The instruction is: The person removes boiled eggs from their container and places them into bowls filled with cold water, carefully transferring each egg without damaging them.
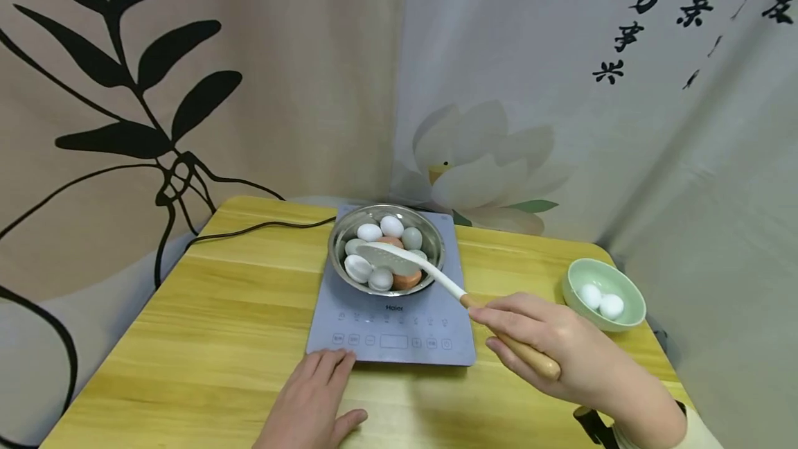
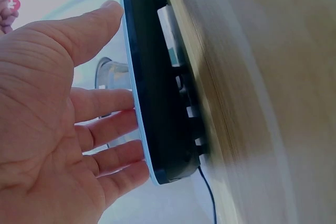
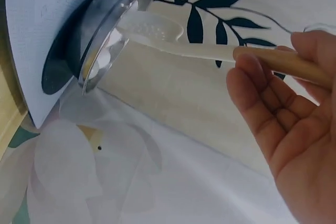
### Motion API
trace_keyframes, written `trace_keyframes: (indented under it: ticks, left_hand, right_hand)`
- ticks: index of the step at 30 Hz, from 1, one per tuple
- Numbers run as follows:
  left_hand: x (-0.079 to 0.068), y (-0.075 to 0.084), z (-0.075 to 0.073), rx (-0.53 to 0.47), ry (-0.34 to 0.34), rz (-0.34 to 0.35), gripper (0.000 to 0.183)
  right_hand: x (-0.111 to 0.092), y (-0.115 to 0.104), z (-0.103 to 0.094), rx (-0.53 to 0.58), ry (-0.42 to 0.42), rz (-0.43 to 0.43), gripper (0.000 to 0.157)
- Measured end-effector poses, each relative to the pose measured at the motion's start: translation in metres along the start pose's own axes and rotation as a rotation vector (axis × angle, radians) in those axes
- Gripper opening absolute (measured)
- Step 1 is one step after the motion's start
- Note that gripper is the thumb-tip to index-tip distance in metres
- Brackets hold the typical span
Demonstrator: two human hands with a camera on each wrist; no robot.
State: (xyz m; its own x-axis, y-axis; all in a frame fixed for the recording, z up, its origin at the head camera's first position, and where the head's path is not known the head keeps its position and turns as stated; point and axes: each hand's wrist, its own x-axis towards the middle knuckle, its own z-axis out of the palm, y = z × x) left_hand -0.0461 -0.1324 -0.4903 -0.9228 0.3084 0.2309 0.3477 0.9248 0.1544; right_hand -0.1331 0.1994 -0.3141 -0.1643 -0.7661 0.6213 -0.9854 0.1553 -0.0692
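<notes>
My right hand (image 1: 561, 345) grips the wooden handle of a white slotted spoon (image 1: 444, 280). The spoon's perforated head is over the eggs (image 1: 358, 269) in a stainless steel bowl (image 1: 334, 265), hiding some of them. White, pale greenish and brown eggs fill this bowl, which stands on a grey induction cooker (image 1: 330, 310). At the cooker's near left corner rests my left hand (image 1: 314, 397), fingers extended. In the left wrist view, the fingertips of that hand (image 2: 58, 103) touch the cooker's edge (image 2: 149, 103).
A light green bowl (image 1: 576, 289) with two white eggs (image 1: 612, 306) stands at the right of the wooden table (image 1: 206, 338). From the cooker's back left a black cord (image 1: 268, 225) runs leftward over the table. Printed curtains (image 1: 312, 89) hang behind.
</notes>
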Motion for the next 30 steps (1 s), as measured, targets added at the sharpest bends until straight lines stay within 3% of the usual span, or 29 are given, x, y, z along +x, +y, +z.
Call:
trace_keyframes:
  ticks: [5,14,17,20,23,26,30]
  left_hand:
    - [0.001,0.000,-0.002,-0.005,-0.006,-0.008,0.081]
    - [0.001,0.001,0.000,0.019,0.022,0.008,0.080]
    - [0.001,0.002,-0.001,0.008,0.009,0.005,0.079]
    - [0.001,0.002,-0.001,-0.002,-0.011,-0.001,0.079]
    - [0.001,0.002,-0.001,-0.001,-0.017,-0.002,0.079]
    - [0.001,0.002,-0.001,0.006,-0.010,0.003,0.080]
    - [0.000,0.002,-0.001,0.008,0.004,0.005,0.080]
  right_hand:
    - [0.009,-0.008,0.013,-0.074,0.021,-0.036,0.032]
    - [0.009,-0.015,0.033,-0.147,0.065,0.014,0.031]
    - [0.004,-0.010,0.032,-0.084,0.074,0.061,0.031]
    - [-0.001,-0.002,0.028,0.037,0.113,0.170,0.027]
    - [-0.005,0.007,0.021,0.145,0.128,0.282,0.037]
    - [-0.008,0.013,0.013,0.149,0.049,0.302,0.046]
    - [-0.010,0.013,0.004,0.076,-0.097,0.266,0.040]
